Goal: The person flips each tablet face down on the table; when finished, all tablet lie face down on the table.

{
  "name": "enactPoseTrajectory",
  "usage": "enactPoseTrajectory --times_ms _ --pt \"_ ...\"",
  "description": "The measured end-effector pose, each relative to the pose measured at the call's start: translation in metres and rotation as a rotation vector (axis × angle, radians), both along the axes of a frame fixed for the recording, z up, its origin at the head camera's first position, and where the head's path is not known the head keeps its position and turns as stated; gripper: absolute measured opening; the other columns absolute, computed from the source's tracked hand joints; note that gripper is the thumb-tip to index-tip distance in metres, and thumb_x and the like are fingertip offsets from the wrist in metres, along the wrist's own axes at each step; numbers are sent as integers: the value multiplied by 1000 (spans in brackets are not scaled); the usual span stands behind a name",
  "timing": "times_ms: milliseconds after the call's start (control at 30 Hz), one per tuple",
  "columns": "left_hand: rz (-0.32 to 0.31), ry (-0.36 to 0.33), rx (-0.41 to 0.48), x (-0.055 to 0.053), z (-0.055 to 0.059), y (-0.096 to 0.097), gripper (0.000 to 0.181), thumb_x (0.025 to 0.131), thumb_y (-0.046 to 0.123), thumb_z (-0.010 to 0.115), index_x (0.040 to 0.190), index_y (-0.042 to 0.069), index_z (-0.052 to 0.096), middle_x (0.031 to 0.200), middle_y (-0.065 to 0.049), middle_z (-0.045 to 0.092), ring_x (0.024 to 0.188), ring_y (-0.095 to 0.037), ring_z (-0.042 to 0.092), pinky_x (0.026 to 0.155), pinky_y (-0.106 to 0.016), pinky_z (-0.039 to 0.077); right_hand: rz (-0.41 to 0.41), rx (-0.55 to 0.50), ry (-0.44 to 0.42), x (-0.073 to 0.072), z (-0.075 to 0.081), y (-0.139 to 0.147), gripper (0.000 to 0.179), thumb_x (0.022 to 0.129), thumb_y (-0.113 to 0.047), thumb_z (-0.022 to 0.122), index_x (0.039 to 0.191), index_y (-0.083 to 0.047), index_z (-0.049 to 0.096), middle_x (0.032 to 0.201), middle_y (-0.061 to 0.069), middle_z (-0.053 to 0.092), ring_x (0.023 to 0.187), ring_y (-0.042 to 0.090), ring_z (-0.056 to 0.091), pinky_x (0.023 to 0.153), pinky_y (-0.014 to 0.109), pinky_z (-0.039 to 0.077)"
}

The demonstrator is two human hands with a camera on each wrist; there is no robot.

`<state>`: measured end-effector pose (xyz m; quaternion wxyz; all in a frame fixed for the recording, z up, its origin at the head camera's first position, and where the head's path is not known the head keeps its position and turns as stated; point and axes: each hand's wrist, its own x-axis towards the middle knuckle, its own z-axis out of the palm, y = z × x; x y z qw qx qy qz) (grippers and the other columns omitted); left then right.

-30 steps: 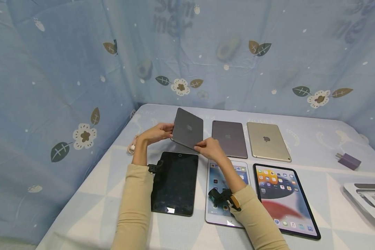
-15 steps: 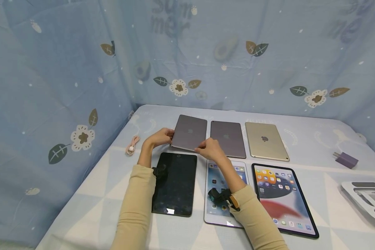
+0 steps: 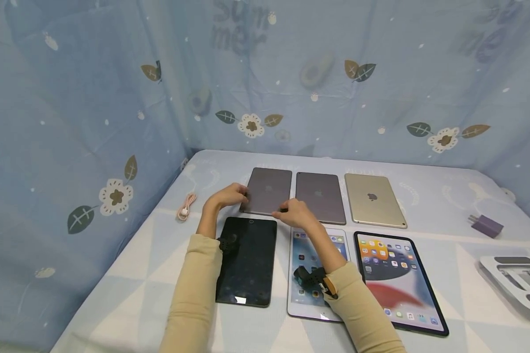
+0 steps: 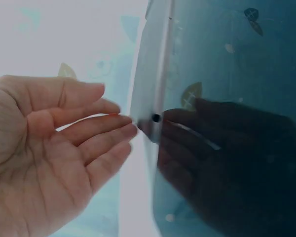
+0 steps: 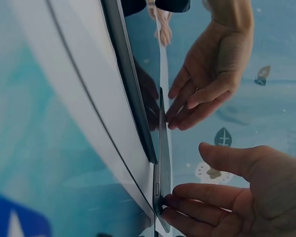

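A dark grey tablet point(image 3: 270, 190) lies back side up in the far row, its logo faint in the middle. At its left edge are the fingertips of my left hand point(image 3: 229, 196), nearly straight in the left wrist view. My right hand point(image 3: 298, 214) is at its near right corner. In the right wrist view, the right fingertips touch the edge of this thin tablet point(image 5: 163, 173), with the thumb held apart. Closer to me is a tablet with a black screen point(image 3: 249, 264), whose glossy glass reflects the left hand in the left wrist view.
Another grey tablet point(image 3: 320, 196) and a gold one point(image 3: 374, 200) lie to the right. In front are a white tablet point(image 3: 297, 294), partly under my right forearm, and a lit black-framed tablet point(image 3: 406, 289). A pink cable point(image 3: 186, 207), purple charger point(image 3: 487, 226) and white stand point(image 3: 496, 272) flank them.
The dark grey tablet, tilted up between both hands a second ago, has been lowered flat onto the table. Both hands' grips have loosened at its edges.
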<state>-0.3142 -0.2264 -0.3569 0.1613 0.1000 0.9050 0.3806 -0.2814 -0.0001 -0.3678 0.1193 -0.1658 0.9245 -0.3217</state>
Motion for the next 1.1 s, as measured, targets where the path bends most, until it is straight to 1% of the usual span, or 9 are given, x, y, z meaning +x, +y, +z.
enactPoseTrajectory --times_ms 67,133,200,267,400,500,767,900,1100 --pt "-31 15 -26 2 2 1 44 93 3 47 135 -12 46 131 -28 52 120 -35 52 100 -42 45 15 10 -8 1 1 2 50 96 -32 59 132 2 56 130 21 59 118 36 58 96 47 50" --pt "-74 30 -63 5 4 2 32 91 3 49 117 -12 58 103 -22 61 89 -26 56 80 -34 46 28 16 -14 3 2 2 52 95 -33 60 132 2 55 131 21 58 119 36 57 96 46 50" --pt "-121 32 -126 10 7 2 18 91 6 52 97 -8 62 78 -10 54 69 -18 43 67 -29 38 44 16 -11 6 3 2 53 94 -33 61 133 3 54 131 21 58 120 36 57 97 46 49" --pt "-171 8 -199 15 10 2 15 92 11 57 87 -3 59 70 -2 46 64 -13 38 63 -26 34 48 15 -4 10 4 2 55 93 -33 62 134 3 53 133 21 57 120 36 56 97 47 49" --pt "-240 -61 -372 31 20 4 30 89 22 67 101 -4 62 80 -3 51 74 -15 47 69 -27 39 30 18 21 17 6 3 57 92 -34 64 135 1 53 133 21 57 119 36 57 96 48 50" --pt "-230 -86 -484 42 27 8 48 85 28 72 114 -8 59 98 -10 59 90 -19 55 79 -31 46 32 46 32 24 6 3 57 90 -35 66 133 1 55 133 20 58 118 37 57 94 48 51" --pt "-62 -104 -745 60 34 31 71 75 31 83 131 1 52 131 -16 55 117 -31 55 93 -44 50 88 115 45 37 -1 2 52 89 -32 68 124 5 61 124 20 62 114 37 59 90 45 53" --pt "6 -101 -827 63 34 41 75 71 29 86 133 4 52 131 -18 54 117 -31 55 93 -44 51 105 118 74 38 -1 2 47 89 -31 68 115 8 65 118 21 64 107 36 61 87 43 54" --pt "-23 -68 -854 66 35 48 65 68 29 88 121 5 59 119 -16 58 107 -29 59 87 -43 53 139 115 95 39 -5 -2 38 91 -29 65 89 9 68 118 22 58 103 33 54 84 43 49"
